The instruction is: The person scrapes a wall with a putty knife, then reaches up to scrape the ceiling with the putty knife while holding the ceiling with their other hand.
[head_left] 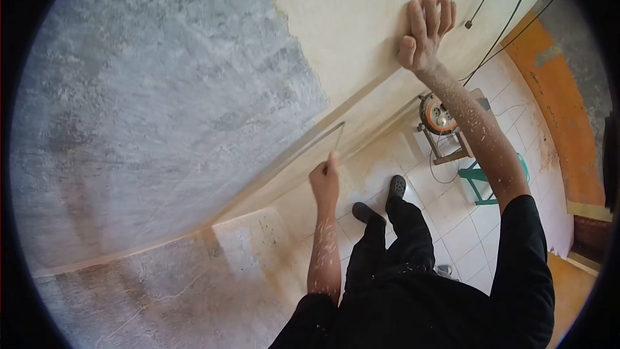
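My left hand is closed around what looks like a thin scraper, seen nearly edge-on against the wall. Its exact shape is hard to make out. The scraper is close to the boundary between the rough grey, stripped area and the cream painted surface. Higher up on the right, my right hand rests with fingers spread on the cream paint. Pale flakes cling to both forearms.
An orange and black cable reel sits on a small wooden stool. Beside it stands a green plastic stool. Dark cables hang at the upper right. White floor tiles lie under my dark shoes.
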Action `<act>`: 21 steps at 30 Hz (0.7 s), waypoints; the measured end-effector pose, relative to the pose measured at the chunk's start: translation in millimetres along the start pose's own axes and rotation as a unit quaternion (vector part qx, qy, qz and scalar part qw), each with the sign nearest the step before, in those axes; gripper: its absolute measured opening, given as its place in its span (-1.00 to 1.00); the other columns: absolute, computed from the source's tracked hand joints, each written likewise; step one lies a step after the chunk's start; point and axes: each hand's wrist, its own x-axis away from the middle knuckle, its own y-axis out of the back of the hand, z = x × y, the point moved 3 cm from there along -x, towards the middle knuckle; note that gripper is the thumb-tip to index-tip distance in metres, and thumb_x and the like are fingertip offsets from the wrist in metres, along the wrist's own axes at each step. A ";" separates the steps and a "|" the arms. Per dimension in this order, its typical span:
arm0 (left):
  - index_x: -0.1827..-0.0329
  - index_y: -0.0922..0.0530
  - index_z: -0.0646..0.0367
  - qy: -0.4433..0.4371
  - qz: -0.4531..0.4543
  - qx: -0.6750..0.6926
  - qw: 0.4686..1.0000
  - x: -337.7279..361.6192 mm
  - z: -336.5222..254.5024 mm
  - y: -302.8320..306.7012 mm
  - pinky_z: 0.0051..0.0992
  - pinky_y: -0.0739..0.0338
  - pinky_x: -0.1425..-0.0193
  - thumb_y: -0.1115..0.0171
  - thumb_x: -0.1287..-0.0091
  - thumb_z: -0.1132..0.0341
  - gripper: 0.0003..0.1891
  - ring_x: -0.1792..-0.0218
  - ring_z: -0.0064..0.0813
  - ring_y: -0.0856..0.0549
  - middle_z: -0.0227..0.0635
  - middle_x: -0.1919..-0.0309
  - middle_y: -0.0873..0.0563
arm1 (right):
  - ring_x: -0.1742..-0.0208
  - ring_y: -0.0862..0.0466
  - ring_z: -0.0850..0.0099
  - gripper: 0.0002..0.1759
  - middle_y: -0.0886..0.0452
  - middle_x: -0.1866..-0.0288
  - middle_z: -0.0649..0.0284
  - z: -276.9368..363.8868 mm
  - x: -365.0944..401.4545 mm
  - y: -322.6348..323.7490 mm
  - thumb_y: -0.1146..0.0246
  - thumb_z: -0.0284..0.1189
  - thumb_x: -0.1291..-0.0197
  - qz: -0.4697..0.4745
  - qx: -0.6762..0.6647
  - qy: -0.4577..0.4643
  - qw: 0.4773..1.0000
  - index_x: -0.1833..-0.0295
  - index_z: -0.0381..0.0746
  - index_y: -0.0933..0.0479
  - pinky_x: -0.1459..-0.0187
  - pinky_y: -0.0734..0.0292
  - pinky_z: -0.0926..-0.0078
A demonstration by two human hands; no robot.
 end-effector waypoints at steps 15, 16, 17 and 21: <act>0.57 -0.57 0.29 0.083 -0.005 0.072 0.994 22.0 13.1 31.7 -0.56 -0.11 0.55 -0.19 -0.39 -0.02 -0.47 0.60 -0.71 -0.28 -0.55 0.71 -0.36 | -0.56 0.02 0.09 -0.40 -0.24 -0.49 0.14 1.2 2.4 -1.3 0.35 -0.11 -0.47 -0.007 -0.003 0.000 1.000 -0.37 -0.13 -0.39 -0.48 0.35 -0.04; 0.58 -0.57 0.29 0.068 -0.005 0.072 0.995 14.1 9.2 27.4 -0.57 -0.11 0.55 -0.20 -0.39 -0.01 -0.48 0.60 -0.72 -0.27 -0.56 0.71 -0.36 | -0.56 0.02 0.09 -0.40 -0.24 -0.49 0.13 -4.4 -1.1 -3.5 0.35 -0.11 -0.47 -0.010 0.002 0.001 1.000 -0.37 -0.13 -0.39 -0.48 0.35 -0.04; 0.57 -0.57 0.30 0.074 -0.011 0.084 0.994 11.9 8.5 29.8 -0.57 -0.11 0.55 -0.20 -0.39 -0.02 -0.48 0.60 -0.72 -0.28 -0.56 0.71 -0.36 | -0.56 0.02 0.09 -0.40 -0.24 -0.49 0.13 -7.0 -0.4 -4.0 0.35 -0.12 -0.47 -0.010 0.001 0.014 1.000 -0.38 -0.14 -0.37 -0.48 0.36 -0.04; 0.53 -0.59 0.32 0.075 -0.013 0.117 0.990 16.3 12.3 32.6 -0.58 -0.12 0.55 -0.21 -0.38 -0.02 -0.48 0.60 -0.71 -0.29 -0.56 0.69 -0.37 | -0.56 0.01 0.10 -0.41 -0.23 -0.50 0.13 -1.9 -2.2 -4.0 0.34 -0.11 -0.47 -0.012 0.007 0.005 1.000 -0.38 -0.13 -0.37 -0.47 0.34 -0.02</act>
